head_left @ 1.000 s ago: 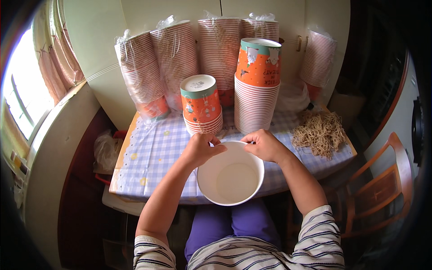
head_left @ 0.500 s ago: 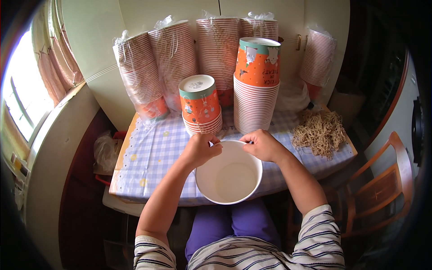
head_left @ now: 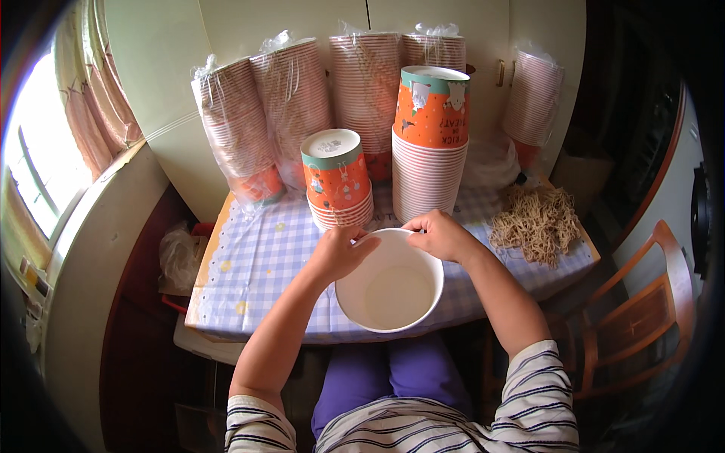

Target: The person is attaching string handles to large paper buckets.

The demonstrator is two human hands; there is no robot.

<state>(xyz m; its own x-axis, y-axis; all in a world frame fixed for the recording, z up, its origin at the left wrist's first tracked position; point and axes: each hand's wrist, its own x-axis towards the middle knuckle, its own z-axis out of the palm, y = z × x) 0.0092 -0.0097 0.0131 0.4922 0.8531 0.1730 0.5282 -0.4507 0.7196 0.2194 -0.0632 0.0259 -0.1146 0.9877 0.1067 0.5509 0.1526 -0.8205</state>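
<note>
left hand point(head_left: 341, 253) — thumb and fingers gripping far-left rim of the white, round paper tub point(head_left: 390, 283) | right hand point(head_left: 439, 235) — pinching its far-right rim | tub: mouth facing the wearer, at the near edge of the blue-and-white checked surface point(head_left: 279, 275), before two inverted stacks of orange-and-green printed paper tubs point(head_left: 429, 151) | tangled tan bands point(head_left: 538, 224): right

Cup point(head_left: 397, 293) before 2 unbagged stacks point(head_left: 428, 177) on tbl point(head_left: 257, 275), strand pile point(head_left: 538, 225) R.
</note>
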